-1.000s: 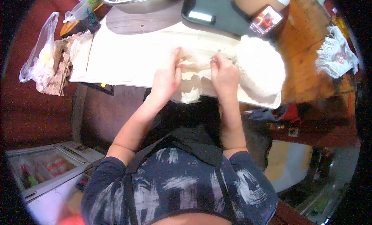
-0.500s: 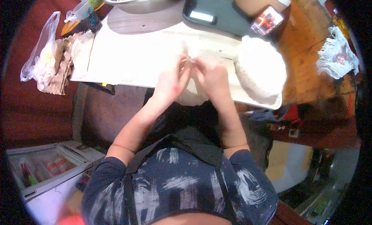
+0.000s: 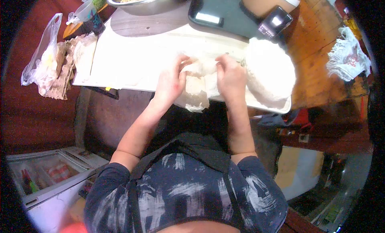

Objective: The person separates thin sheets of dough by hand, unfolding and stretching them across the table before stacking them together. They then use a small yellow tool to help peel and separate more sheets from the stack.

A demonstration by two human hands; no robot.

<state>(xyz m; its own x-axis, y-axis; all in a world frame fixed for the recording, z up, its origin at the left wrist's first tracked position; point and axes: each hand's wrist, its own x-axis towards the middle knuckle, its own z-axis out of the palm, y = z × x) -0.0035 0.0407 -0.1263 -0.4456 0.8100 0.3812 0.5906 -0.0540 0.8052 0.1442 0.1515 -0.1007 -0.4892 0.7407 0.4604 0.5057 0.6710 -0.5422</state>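
Note:
A pale, crumpled, translucent plastic bag (image 3: 196, 90) lies between my hands at the front edge of the white board (image 3: 128, 60), its lower end hanging over the edge. My left hand (image 3: 171, 82) is at the bag's left side, with thumb and fingers curled in on its upper part. At the right side, my right hand (image 3: 232, 76) pinches the bag's upper edge between thumb and fingers. Glare washes out the bag's upper part, so its contents are hard to make out. Just right of my right hand sits a large, rounded white mound (image 3: 270, 70), too bright to identify.
Behind the board stand a metal bowl (image 3: 150, 6) of pale shreds, a dark scale-like slab (image 3: 222, 12), a phone (image 3: 276, 21) and a tan tub (image 3: 266, 2). Egg cartons (image 3: 60, 78) and a clear bag (image 3: 42, 58) lie left, a white cloth (image 3: 349, 56) right.
My hands have moved apart from where their fingertips met, the left going left and the right going right. The bag now spreads more between them. The phone's screen picture has changed.

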